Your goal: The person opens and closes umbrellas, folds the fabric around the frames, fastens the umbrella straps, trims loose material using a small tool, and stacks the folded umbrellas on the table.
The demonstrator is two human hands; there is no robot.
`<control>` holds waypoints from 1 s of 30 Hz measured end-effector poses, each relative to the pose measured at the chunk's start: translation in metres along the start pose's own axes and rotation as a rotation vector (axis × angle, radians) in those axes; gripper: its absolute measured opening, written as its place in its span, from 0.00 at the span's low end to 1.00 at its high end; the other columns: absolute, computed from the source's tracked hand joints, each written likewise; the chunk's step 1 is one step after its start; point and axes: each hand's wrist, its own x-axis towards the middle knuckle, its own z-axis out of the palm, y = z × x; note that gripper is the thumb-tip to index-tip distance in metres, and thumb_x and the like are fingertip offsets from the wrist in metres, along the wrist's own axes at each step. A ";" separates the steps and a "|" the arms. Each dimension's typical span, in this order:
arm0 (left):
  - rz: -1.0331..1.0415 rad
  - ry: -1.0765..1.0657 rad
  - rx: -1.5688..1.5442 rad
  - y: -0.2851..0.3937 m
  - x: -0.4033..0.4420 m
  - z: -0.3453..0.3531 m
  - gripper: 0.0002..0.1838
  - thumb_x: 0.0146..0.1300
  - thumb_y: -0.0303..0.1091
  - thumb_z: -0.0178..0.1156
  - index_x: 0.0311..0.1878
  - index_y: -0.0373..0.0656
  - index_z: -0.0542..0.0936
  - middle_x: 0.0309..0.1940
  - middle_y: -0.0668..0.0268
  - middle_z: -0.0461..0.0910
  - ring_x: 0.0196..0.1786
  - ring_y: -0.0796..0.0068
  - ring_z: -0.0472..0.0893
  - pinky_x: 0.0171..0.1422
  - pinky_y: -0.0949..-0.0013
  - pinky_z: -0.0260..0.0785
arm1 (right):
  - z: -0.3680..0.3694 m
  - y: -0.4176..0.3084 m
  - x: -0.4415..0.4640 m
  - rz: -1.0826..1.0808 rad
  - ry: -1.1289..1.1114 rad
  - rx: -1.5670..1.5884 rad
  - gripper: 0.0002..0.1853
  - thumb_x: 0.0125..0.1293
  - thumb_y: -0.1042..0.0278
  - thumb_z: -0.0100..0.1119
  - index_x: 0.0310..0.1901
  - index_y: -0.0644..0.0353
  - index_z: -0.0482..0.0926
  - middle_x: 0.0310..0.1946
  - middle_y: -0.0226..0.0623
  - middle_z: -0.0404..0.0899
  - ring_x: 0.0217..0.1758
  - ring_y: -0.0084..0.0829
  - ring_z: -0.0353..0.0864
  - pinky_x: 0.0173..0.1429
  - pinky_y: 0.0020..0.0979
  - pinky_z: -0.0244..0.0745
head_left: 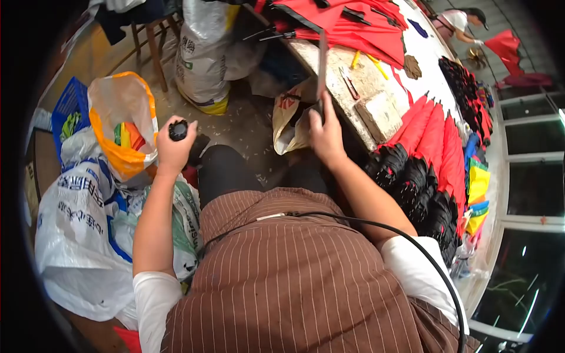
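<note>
My left hand is closed around a black round-ended piece, seen end-on; the rest of it is hidden by the fingers. It is beside a white bag with an orange rim. My right hand grips the lower end of a long thin grey metal bar, which stands nearly upright in view, with something black at the grip. The bar passes in front of the worktable's edge, and its top reaches the red umbrella fabric on the table.
On the worktable are a pale block and yellow strips. Folded red-and-black umbrellas are stacked at right. White sacks and a blue basket lie left. Another person handles red fabric at the far right.
</note>
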 end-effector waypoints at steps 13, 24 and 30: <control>-0.032 -0.034 -0.112 0.000 -0.005 -0.016 0.07 0.59 0.27 0.62 0.31 0.38 0.73 0.24 0.71 0.71 0.29 0.83 0.69 0.37 0.77 0.64 | -0.038 0.099 0.124 0.426 0.449 -0.302 0.28 0.62 0.64 0.50 0.62 0.67 0.59 0.41 0.60 0.76 0.42 0.47 0.79 0.50 0.45 0.73; 0.409 -0.295 0.029 0.173 0.004 -0.041 0.08 0.51 0.22 0.63 0.31 0.39 0.73 0.25 0.64 0.74 0.28 0.69 0.72 0.37 0.71 0.66 | 0.025 -0.066 0.052 -0.125 -0.791 -0.051 0.34 0.65 0.38 0.46 0.58 0.63 0.72 0.51 0.50 0.77 0.55 0.42 0.76 0.60 0.38 0.68; 0.942 -0.684 0.123 0.274 -0.012 -0.022 0.10 0.43 0.25 0.64 0.28 0.40 0.73 0.24 0.59 0.73 0.28 0.60 0.74 0.35 0.61 0.66 | 0.035 -0.143 0.012 0.166 -1.282 1.059 0.44 0.59 0.44 0.61 0.69 0.61 0.55 0.65 0.45 0.62 0.65 0.32 0.64 0.67 0.32 0.59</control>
